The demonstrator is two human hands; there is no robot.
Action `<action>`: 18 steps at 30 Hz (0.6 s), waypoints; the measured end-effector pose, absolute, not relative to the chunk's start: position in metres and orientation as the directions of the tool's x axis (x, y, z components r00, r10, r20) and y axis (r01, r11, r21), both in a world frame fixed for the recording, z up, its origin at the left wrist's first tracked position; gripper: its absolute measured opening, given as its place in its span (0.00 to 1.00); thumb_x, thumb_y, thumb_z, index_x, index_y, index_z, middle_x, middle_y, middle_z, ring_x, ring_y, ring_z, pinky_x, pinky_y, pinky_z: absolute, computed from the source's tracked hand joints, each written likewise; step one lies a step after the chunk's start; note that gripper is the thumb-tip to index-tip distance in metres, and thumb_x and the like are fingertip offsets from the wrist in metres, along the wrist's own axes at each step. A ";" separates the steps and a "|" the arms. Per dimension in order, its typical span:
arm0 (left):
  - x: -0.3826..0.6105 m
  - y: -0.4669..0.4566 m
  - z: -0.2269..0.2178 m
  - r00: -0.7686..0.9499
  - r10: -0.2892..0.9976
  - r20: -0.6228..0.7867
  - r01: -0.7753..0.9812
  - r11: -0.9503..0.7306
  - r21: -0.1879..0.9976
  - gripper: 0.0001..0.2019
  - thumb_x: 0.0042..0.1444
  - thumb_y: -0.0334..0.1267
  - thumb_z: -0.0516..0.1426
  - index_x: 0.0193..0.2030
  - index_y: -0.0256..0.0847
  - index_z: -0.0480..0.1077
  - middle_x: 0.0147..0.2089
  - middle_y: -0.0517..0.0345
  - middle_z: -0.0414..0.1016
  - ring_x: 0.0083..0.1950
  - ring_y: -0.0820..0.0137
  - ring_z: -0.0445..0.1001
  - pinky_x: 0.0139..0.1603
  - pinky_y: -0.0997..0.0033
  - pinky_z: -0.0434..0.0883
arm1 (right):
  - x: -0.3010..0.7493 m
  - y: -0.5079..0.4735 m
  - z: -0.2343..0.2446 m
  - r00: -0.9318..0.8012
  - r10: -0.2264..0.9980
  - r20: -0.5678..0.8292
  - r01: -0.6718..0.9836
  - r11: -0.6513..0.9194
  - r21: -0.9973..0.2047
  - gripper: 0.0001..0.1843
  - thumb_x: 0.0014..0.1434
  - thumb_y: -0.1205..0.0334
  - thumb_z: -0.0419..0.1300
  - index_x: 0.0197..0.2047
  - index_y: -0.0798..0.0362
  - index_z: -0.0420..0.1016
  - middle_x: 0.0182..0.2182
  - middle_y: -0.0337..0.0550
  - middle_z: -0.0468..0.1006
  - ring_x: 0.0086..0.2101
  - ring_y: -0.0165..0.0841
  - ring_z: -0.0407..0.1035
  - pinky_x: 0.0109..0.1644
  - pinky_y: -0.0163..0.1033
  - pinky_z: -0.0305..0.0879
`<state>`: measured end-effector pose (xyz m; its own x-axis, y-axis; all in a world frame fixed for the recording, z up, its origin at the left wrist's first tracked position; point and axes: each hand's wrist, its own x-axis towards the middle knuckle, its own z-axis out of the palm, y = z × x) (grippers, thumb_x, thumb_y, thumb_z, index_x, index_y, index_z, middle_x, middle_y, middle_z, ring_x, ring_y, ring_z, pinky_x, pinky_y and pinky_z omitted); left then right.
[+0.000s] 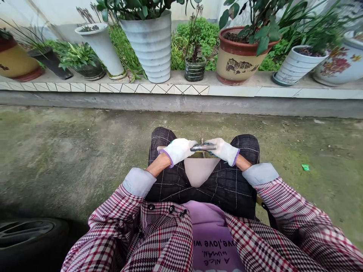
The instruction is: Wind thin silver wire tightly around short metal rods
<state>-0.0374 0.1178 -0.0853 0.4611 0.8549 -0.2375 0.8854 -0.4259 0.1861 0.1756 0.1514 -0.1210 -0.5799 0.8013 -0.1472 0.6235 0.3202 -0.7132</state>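
Observation:
A rod (212, 147) with silvery wire (197, 147) wound round its middle lies crosswise above my lap. My left hand (179, 149), in a white glove with a purple cuff, is closed round it, and a pale wooden-looking end sticks out past the wrist. My right hand (225, 150), gloved alike, closes its fingers at the rod's other end, beside the winding; the fingertips are partly behind the rod. A thin upright stick shows just beyond the rod, between the hands. What joins the two pieces, if anything, cannot be made out.
I sit with knees apart on a light grey seat (200, 172). Ahead runs a tiled ledge (181, 89) with several potted plants, among them a tall white pot (150, 45). A tyre (31, 241) is at lower left. A green wrapper (305, 167) lies on the concrete.

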 end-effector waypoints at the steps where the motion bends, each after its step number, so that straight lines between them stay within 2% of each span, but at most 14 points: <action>1: -0.039 0.119 -0.085 0.454 0.861 -0.228 0.886 -0.410 0.216 0.14 0.61 0.45 0.53 0.48 0.43 0.74 0.37 0.52 0.79 0.38 0.63 0.78 0.37 0.71 0.68 | 0.172 0.148 -0.124 -0.565 0.812 -0.151 0.633 0.308 -0.711 0.11 0.58 0.62 0.58 0.39 0.55 0.80 0.35 0.44 0.82 0.34 0.34 0.73 0.39 0.36 0.66; 3: -0.042 0.123 -0.089 0.425 0.883 -0.198 0.894 -0.375 0.245 0.14 0.62 0.44 0.52 0.45 0.42 0.74 0.39 0.52 0.79 0.40 0.64 0.78 0.39 0.71 0.68 | 0.165 0.140 -0.125 -0.534 0.829 -0.166 0.681 0.305 -0.666 0.11 0.60 0.60 0.57 0.39 0.53 0.80 0.35 0.44 0.82 0.33 0.34 0.73 0.38 0.36 0.66; 6: -0.046 0.127 -0.100 0.345 0.924 -0.165 0.927 -0.308 0.214 0.13 0.63 0.42 0.50 0.44 0.41 0.74 0.38 0.51 0.79 0.40 0.63 0.78 0.41 0.70 0.69 | 0.157 0.129 -0.120 -0.568 0.801 -0.188 0.748 0.407 -0.524 0.15 0.65 0.57 0.52 0.37 0.53 0.79 0.31 0.43 0.80 0.29 0.32 0.71 0.35 0.35 0.62; 9: -0.049 0.129 -0.111 0.281 0.948 -0.150 0.957 -0.265 0.117 0.13 0.63 0.41 0.51 0.46 0.40 0.74 0.37 0.48 0.79 0.41 0.61 0.79 0.41 0.68 0.70 | 0.151 0.121 -0.114 -0.623 0.757 -0.200 0.760 0.523 -0.386 0.16 0.67 0.58 0.51 0.39 0.54 0.78 0.34 0.45 0.81 0.32 0.33 0.72 0.37 0.36 0.61; 11: -0.049 0.128 -0.117 0.257 0.956 -0.141 0.966 -0.257 0.024 0.12 0.63 0.37 0.50 0.46 0.37 0.73 0.37 0.45 0.78 0.42 0.58 0.79 0.41 0.65 0.70 | 0.148 0.118 -0.112 -0.654 0.723 -0.223 0.748 0.574 -0.335 0.16 0.68 0.58 0.50 0.41 0.54 0.78 0.36 0.47 0.82 0.34 0.34 0.73 0.38 0.36 0.61; 14: -0.045 0.122 -0.122 0.311 0.932 -0.188 0.944 -0.326 -0.052 0.12 0.61 0.29 0.49 0.44 0.35 0.73 0.36 0.41 0.77 0.42 0.54 0.79 0.40 0.62 0.70 | 0.148 0.119 -0.110 -0.678 0.697 -0.232 0.728 0.597 -0.337 0.16 0.68 0.59 0.50 0.43 0.54 0.78 0.39 0.48 0.82 0.36 0.35 0.73 0.40 0.36 0.61; 16: -0.042 0.118 -0.120 0.397 0.882 -0.253 0.909 -0.417 -0.027 0.12 0.60 0.28 0.50 0.43 0.35 0.74 0.36 0.41 0.78 0.42 0.54 0.79 0.40 0.61 0.70 | 0.153 0.125 -0.107 -0.658 0.722 -0.216 0.739 0.563 -0.369 0.15 0.66 0.60 0.51 0.41 0.54 0.78 0.37 0.47 0.81 0.35 0.35 0.73 0.40 0.36 0.61; 18: -0.040 0.115 -0.112 0.477 0.829 -0.292 0.875 -0.481 0.064 0.11 0.59 0.30 0.51 0.41 0.37 0.75 0.35 0.45 0.77 0.39 0.58 0.78 0.39 0.64 0.69 | 0.163 0.134 -0.103 -0.625 0.759 -0.179 0.726 0.481 -0.491 0.13 0.63 0.59 0.53 0.38 0.54 0.79 0.34 0.46 0.81 0.34 0.34 0.72 0.40 0.36 0.62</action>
